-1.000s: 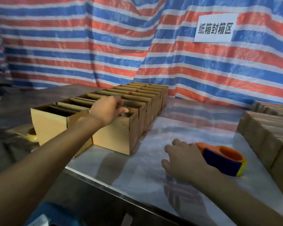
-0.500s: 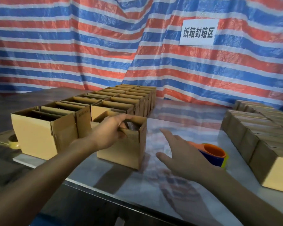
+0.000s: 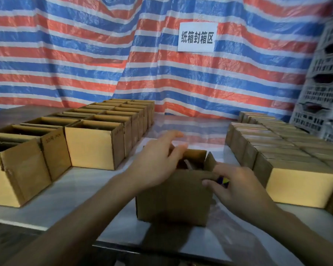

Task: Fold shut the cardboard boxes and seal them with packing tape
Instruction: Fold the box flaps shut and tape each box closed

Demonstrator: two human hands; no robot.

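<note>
An open cardboard box [image 3: 171, 198] stands in front of me near the table's front edge, its right flap upright. My left hand [image 3: 158, 156] lies over the box's top left rim with the fingers stretched across the opening, blurred by motion. Against the box's right front corner is my right hand [image 3: 238, 186], thumb on the front face and fingers curled at the right wall. A blue and yellow bit of the tape dispenser [image 3: 224, 181] shows between thumb and fingers; the rest is hidden.
Two rows of open boxes [image 3: 96, 143] run along the left of the table [image 3: 69, 191]. Closed boxes [image 3: 296, 181] fill the right side. A striped tarp [image 3: 85, 54] with a white sign [image 3: 197, 37] hangs behind, and grey plastic crates [image 3: 323, 93] stack at far right.
My left hand has pulled one open box out of the left row to the middle in front of me. My right hand has come in to the box's right side, covering the tape dispenser.
</note>
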